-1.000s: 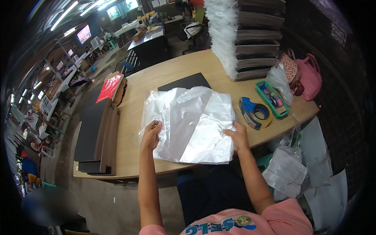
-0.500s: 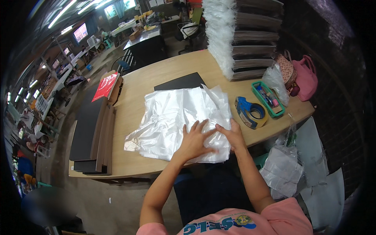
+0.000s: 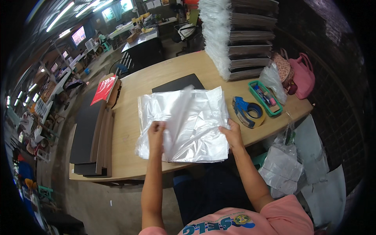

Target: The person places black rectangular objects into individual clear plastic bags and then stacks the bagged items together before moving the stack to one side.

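A pile of clear, shiny plastic sheets (image 3: 203,117) lies on the wooden table in front of me; whether they are bags I cannot make out. In my left hand (image 3: 156,135), closed over the left part of the pile, is a lifted plastic sheet (image 3: 178,113), its raised fold blurred by motion. My right hand (image 3: 232,136) pinches the pile's right edge, thumb on top and the other fingers partly hidden. Behind the pile, a flat black board (image 3: 178,82) shows, partly covered by the plastic.
Black boards or boxes (image 3: 87,131) are stacked at the left, with a red packet (image 3: 104,89) behind. To the right stand a blue tape dispenser (image 3: 247,111) and a green basket (image 3: 264,98) of pens. A tall plastic-wrapped stack (image 3: 250,49) and a pink bag (image 3: 301,76) are farther back.
My left hand has moved left from the middle of the pile and now lifts a plastic sheet. The crumpled top plastic lies flatter at right. My right hand stays at the right edge.
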A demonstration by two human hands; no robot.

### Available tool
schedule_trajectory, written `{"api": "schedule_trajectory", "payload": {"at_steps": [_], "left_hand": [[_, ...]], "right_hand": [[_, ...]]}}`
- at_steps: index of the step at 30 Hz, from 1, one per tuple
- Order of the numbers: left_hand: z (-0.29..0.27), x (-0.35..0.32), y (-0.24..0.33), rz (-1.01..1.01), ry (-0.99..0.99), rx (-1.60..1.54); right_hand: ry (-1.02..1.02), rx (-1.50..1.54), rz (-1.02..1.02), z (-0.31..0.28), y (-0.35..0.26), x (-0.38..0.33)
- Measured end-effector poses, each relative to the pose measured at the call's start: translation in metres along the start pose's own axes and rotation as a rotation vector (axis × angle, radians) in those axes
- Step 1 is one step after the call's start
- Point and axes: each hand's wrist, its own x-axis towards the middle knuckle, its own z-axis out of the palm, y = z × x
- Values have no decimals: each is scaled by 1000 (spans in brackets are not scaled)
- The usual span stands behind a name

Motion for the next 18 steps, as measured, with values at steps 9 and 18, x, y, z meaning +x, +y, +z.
{"api": "schedule_trajectory", "payload": {"at_steps": [9, 18], "left_hand": [[-89, 17, -19, 106, 697, -89], [-124, -21, -38, -347, 909, 1076]], "right_hand": [[26, 7, -9, -4, 2, 2], [-63, 17, -23, -2, 2, 2]]}}
